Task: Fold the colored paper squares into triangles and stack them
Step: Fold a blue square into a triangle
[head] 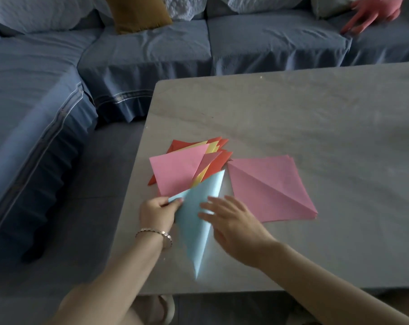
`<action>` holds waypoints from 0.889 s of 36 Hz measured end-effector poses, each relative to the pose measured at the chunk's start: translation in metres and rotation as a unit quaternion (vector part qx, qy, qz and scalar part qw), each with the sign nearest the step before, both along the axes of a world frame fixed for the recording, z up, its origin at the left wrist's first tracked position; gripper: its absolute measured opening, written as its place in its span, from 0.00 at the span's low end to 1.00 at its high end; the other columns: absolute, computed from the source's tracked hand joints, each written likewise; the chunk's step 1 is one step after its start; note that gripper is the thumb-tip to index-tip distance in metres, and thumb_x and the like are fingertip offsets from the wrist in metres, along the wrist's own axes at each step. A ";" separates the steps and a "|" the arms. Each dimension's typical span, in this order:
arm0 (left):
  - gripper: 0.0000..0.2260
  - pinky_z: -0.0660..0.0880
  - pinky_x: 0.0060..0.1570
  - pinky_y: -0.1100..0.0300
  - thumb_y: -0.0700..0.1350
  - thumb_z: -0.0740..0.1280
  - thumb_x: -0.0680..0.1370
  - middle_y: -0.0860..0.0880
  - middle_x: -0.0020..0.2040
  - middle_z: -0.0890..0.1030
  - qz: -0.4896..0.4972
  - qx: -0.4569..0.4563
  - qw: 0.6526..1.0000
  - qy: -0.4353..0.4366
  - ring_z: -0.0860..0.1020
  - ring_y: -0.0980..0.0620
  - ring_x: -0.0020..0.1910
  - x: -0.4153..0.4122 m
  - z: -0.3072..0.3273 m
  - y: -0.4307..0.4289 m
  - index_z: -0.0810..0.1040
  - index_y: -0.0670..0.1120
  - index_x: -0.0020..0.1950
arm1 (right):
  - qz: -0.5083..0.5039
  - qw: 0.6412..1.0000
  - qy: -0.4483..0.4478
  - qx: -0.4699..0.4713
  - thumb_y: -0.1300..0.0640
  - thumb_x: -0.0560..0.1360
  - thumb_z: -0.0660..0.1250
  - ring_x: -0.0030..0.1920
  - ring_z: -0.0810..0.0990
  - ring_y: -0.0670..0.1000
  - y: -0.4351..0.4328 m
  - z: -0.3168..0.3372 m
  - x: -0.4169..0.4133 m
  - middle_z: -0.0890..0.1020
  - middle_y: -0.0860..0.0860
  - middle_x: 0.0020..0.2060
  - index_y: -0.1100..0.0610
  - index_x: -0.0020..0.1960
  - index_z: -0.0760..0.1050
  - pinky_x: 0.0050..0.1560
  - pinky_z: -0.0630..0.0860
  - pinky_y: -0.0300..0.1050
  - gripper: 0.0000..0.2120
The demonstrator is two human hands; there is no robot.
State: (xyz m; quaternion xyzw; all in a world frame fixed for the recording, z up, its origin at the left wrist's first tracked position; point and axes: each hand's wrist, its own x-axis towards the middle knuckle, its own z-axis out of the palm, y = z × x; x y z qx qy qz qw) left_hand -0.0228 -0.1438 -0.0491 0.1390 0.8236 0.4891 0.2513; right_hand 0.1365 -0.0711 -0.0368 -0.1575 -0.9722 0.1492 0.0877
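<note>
left hand [157, 213] pinching blue paper [194, 221], right hand [231, 221] seemingly flat on it

Folded light-blue paper [192, 231] between pinching left hand [155, 213] and flat right hand [231, 221], pink squares [269, 191] alongside.

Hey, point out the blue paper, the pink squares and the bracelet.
blue paper [194, 235], head view, middle of its folded face
pink squares [272, 187], head view, middle of the top sheet
bracelet [152, 230], head view, band across the wrist
</note>
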 end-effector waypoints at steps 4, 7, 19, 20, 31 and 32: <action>0.21 0.54 0.28 0.59 0.41 0.72 0.70 0.50 0.24 0.57 0.003 -0.049 0.993 0.105 0.56 0.51 0.29 -0.005 -0.013 -0.006 0.62 0.43 0.25 | 0.027 0.997 -0.078 0.001 0.56 0.68 0.52 0.58 0.78 0.48 -0.009 -0.025 -0.007 0.81 0.45 0.55 0.49 0.54 0.80 0.59 0.73 0.52 0.22; 0.16 0.57 0.27 0.58 0.41 0.71 0.70 0.46 0.27 0.59 -0.004 -0.075 0.991 0.113 0.58 0.49 0.31 -0.006 -0.017 -0.006 0.70 0.38 0.26 | 0.032 0.995 -0.091 0.023 0.56 0.66 0.58 0.56 0.79 0.45 -0.006 -0.032 -0.008 0.82 0.43 0.53 0.49 0.52 0.81 0.57 0.74 0.49 0.19; 0.13 0.57 0.29 0.59 0.42 0.71 0.70 0.44 0.30 0.62 -0.012 -0.073 0.991 0.114 0.60 0.50 0.33 -0.015 -0.033 -0.006 0.70 0.42 0.30 | -0.075 0.986 -0.124 0.079 0.59 0.69 0.59 0.66 0.72 0.50 0.017 -0.030 -0.013 0.77 0.51 0.62 0.58 0.62 0.75 0.66 0.66 0.55 0.22; 0.12 0.57 0.29 0.59 0.42 0.71 0.70 0.44 0.30 0.63 -0.012 -0.071 0.991 0.114 0.61 0.50 0.33 -0.016 -0.034 -0.006 0.70 0.43 0.30 | -0.066 0.984 -0.150 0.068 0.59 0.74 0.56 0.72 0.61 0.50 0.021 -0.029 -0.017 0.68 0.51 0.70 0.58 0.70 0.66 0.72 0.55 0.54 0.23; 0.15 0.56 0.26 0.59 0.42 0.70 0.70 0.51 0.21 0.58 -0.013 -0.073 0.990 0.122 0.58 0.50 0.28 -0.014 -0.032 -0.005 0.68 0.41 0.27 | -0.174 0.968 -0.183 0.001 0.53 0.80 0.48 0.75 0.43 0.48 0.054 -0.028 -0.046 0.55 0.48 0.75 0.57 0.75 0.52 0.74 0.43 0.49 0.24; 0.17 0.54 0.25 0.61 0.42 0.70 0.70 0.50 0.19 0.56 -0.014 -0.076 0.989 0.127 0.56 0.51 0.27 -0.013 -0.031 -0.005 0.66 0.41 0.26 | -0.182 0.969 -0.170 -0.011 0.52 0.80 0.48 0.75 0.43 0.48 0.055 -0.029 -0.049 0.56 0.48 0.75 0.57 0.74 0.54 0.74 0.45 0.48 0.23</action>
